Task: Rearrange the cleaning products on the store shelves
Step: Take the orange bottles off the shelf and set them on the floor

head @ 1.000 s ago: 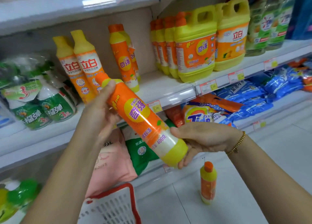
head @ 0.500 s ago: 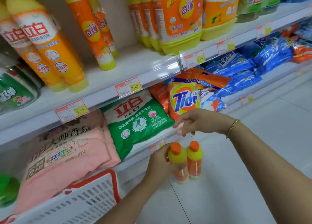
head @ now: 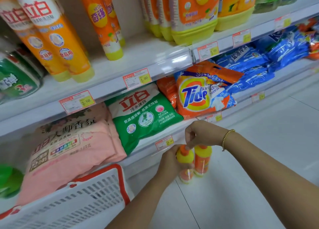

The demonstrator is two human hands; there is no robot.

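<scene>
1. Now down from shelf height, the bottle (head: 185, 157) sits low on the floor (head: 241, 185), touching a second bottle (head: 202, 159).
2. The left hand (head: 170, 161) wraps its shoulder. The right hand (head: 202, 133), hovering a moment ago, appears to pinch the cap (head: 184, 149), though blur leaves doubt.
3. Likely stock staged off the shelf, not yet re-shelved.
4. The bottom shelf lip (head: 164, 145) runs just behind and the basket (head: 96, 190) lies left, with open floor to the right.

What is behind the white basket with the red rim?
A pink detergent bag lies on the bottom shelf behind the basket. The basket covers the bag's lower edge and the shelf front there, so those cannot be seen.
</scene>
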